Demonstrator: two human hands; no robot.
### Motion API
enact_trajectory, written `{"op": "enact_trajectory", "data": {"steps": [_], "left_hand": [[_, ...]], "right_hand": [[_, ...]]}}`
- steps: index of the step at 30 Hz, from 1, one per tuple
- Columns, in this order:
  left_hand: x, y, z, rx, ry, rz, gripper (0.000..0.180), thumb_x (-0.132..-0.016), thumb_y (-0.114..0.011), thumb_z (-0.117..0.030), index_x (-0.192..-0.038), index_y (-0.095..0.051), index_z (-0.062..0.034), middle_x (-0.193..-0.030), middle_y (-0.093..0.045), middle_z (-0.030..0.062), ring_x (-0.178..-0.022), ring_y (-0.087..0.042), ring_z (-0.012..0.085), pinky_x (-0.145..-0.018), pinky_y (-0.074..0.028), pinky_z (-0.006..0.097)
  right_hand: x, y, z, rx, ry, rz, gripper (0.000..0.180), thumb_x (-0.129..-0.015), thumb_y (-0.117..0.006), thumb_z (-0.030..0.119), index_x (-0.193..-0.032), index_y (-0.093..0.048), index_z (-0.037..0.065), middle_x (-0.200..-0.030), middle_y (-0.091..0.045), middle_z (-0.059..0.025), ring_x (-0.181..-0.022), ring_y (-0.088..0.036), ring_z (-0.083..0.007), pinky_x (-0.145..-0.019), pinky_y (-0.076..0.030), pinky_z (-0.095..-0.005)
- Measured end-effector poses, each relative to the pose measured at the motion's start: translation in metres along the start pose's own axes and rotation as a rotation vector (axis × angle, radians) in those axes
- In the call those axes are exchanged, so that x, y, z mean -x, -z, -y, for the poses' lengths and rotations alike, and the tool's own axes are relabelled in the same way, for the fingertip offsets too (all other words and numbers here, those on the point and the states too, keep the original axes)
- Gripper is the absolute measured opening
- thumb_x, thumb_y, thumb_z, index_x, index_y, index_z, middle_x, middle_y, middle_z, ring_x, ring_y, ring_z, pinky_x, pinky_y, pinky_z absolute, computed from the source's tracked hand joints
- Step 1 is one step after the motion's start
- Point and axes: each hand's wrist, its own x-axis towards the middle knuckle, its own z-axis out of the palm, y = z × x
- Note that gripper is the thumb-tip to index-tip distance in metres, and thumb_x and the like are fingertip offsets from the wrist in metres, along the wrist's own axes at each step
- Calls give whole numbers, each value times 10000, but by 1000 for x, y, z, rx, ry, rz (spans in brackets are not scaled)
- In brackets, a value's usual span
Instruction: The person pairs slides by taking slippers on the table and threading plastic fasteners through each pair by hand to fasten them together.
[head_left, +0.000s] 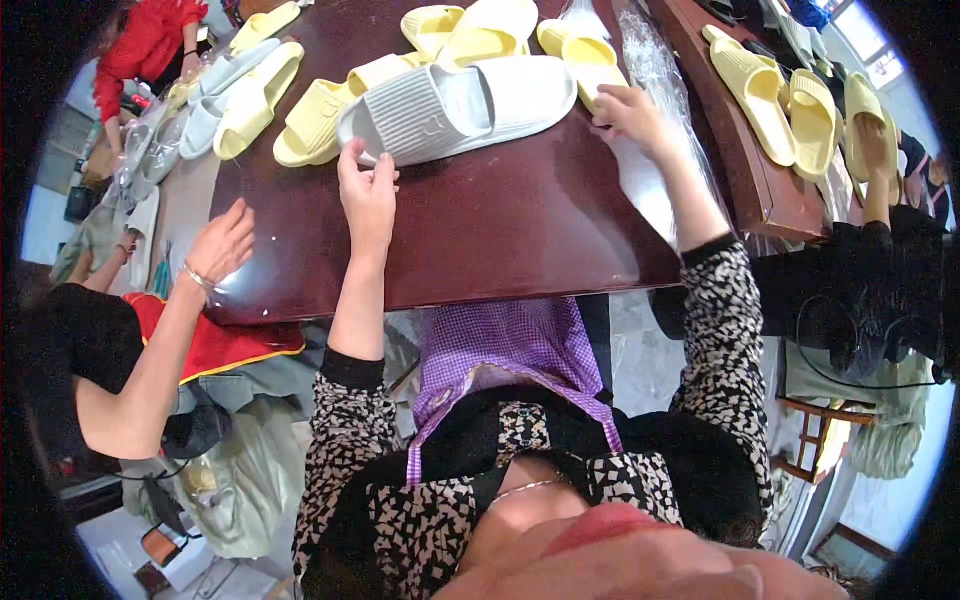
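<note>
My left hand (367, 200) has its fingers at the toe edge of a grey slipper (425, 112) with a ribbed strap and pale insole. It appears to pinch that edge, though part of the grip is hidden. The slipper lies across the front of several yellow slippers. My right hand (637, 120) has bent fingers closed at the near end of a yellow slipper (582, 58), at the right of the pile. Clear plastic wrap (650, 185) lies under and beside my right wrist. Another yellow slipper (312, 122) sits left of the grey one.
The dark red table (480, 235) has its near edge before me. At the left, a co-worker's hand (222, 243) hovers over the table near a yellow slipper (260, 98) and grey slippers (215, 100). More yellow slippers (757, 90) rest on a raised red surface at right, beside another person's arm.
</note>
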Motion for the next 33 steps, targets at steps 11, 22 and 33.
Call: {"op": "enact_trajectory", "data": {"steps": [11,22,33], "left_hand": [[-34,5,8,238,342,184,329,-923,-541,-207,-1138,-503,40,-897,-596,104,-632,-605,163,-508,-493,284],[-29,18,5,267,272,13,229,-893,-606,-235,-929,-560,-14,-747,-589,62,-544,-569,155,-462,-459,287],[-53,15,-43,-173,63,282,226,-858,-617,-211,-963,-636,-12,-743,-577,-8,-584,-494,68,-502,-390,210]], "right_hand": [[-24,-51,-5,-477,-211,-68,341,-902,-537,224,-1093,-564,-56,-864,-616,-149,-561,-560,-168,-491,-510,-279],[30,-5,20,-509,-159,-326,276,-873,-561,219,-927,-606,-48,-837,-625,-103,-678,-590,-162,-551,-481,-304],[36,100,-6,-325,83,-312,337,-828,-623,244,-1038,-649,-19,-935,-673,-116,-833,-627,-192,-762,-488,-318]]}}
